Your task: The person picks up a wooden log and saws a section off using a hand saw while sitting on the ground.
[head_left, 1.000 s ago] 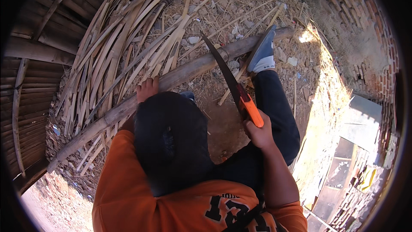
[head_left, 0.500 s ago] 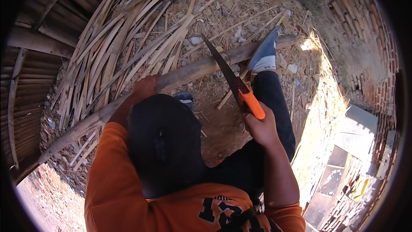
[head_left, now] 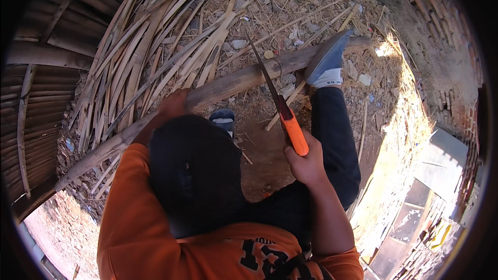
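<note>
My right hand (head_left: 305, 159) grips the orange handle of a handsaw (head_left: 267, 79), fingers wrapped around it. The saw's dark, narrow blade points up and to the left, crossing a long wooden pole (head_left: 228, 84) near a dark ring mark. Whether the teeth touch the wood is hard to see. Farther left, my left hand (head_left: 174, 102) grasps the same pole, its fingers partly hidden. My right foot, in a blue shoe (head_left: 328, 58), is on the pole to the right of the blade. My bent left knee in dark cloth covers part of the left forearm.
Split bamboo strips (head_left: 137, 57) lie heaped beyond the pole at left. Straw and rubble (head_left: 290, 15) cover the far ground. A slatted bamboo wall (head_left: 44, 109) stands left, a brick wall (head_left: 446, 46) right. Pale boards (head_left: 441, 158) lean at lower right.
My right hand and the saw handle have drawn back toward me and slightly left; the blade stands steeper. My left hand stays on the pole. The whole view has shifted slightly.
</note>
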